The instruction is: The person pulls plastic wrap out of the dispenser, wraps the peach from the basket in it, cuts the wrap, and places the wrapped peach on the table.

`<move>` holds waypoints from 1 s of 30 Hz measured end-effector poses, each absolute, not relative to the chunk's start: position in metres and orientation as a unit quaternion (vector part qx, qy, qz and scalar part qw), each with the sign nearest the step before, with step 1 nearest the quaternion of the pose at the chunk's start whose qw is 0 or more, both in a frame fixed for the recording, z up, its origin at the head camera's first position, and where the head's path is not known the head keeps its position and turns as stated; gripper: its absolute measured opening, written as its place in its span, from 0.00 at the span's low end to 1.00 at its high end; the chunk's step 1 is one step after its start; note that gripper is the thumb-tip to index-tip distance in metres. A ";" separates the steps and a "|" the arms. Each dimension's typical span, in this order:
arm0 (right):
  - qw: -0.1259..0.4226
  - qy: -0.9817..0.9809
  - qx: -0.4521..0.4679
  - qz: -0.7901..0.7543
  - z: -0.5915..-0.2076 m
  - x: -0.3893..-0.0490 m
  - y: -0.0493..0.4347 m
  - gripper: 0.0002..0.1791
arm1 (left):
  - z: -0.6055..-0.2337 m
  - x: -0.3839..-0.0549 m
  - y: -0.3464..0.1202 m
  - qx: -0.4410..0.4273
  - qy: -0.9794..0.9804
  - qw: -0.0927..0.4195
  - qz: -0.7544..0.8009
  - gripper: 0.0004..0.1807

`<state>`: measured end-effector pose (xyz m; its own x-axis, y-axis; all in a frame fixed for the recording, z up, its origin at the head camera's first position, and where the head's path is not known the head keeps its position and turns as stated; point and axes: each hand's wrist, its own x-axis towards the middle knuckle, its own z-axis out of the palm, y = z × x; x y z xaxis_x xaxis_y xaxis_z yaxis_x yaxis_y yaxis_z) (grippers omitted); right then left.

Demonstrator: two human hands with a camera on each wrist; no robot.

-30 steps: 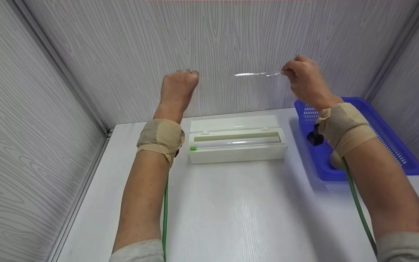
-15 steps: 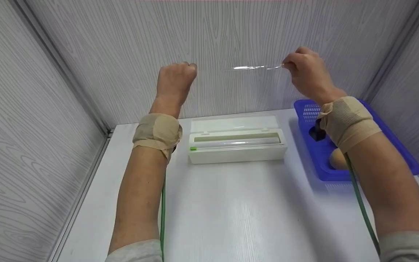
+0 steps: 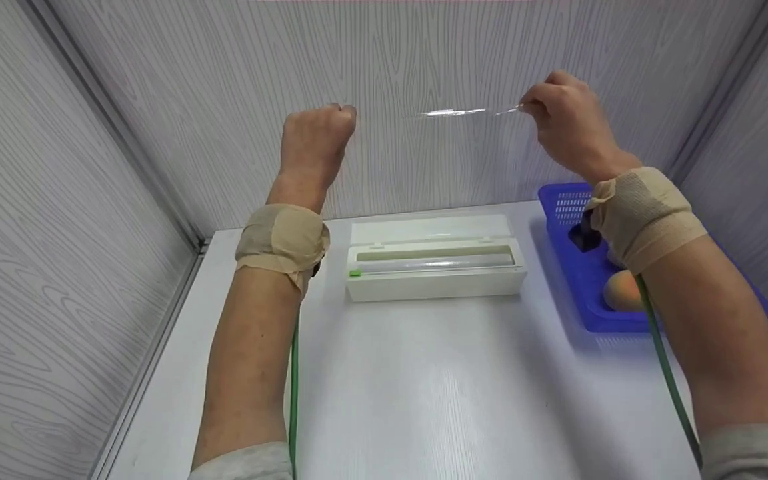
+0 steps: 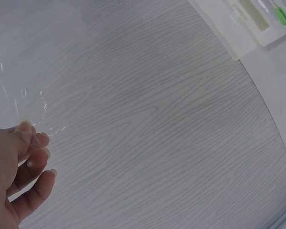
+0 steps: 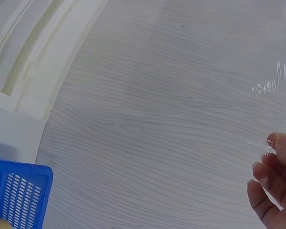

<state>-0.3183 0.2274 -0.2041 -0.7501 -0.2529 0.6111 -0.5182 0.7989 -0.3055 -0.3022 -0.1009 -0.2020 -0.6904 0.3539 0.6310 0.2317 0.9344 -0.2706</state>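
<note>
A clear sheet of plastic wrap (image 3: 454,113) stretches between my two raised hands, showing mostly as bright glints along its upper edge. My left hand (image 3: 317,143) pinches one corner between thumb and index finger; in the left wrist view the wrap (image 4: 43,102) creases at those fingertips. The opposite corner is pinched by my right hand (image 3: 571,123), its other fingers loosely curled in the right wrist view. Below and between the hands, a white cling film dispenser (image 3: 434,285) stands on the table with its lid (image 3: 431,228) tipped back and a film roll (image 3: 434,263) inside.
A blue perforated basket (image 3: 567,267) stands at the right, partly under my right forearm, with a peach-like fruit (image 3: 622,291) in it. A green slider (image 3: 355,273) sits at the dispenser's left end. The panelled wall (image 3: 397,173) rises behind the table.
Both hands have risen, with the wrap still held between them, and drifted slightly apart. More of the fruit in the basket shows past my right forearm. The dispenser stays in place.
</note>
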 end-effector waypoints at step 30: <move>0.330 -0.892 0.213 0.224 -0.173 -0.306 0.228 0.14 | -0.170 -0.289 -0.104 -0.171 -0.897 0.398 0.090 0.14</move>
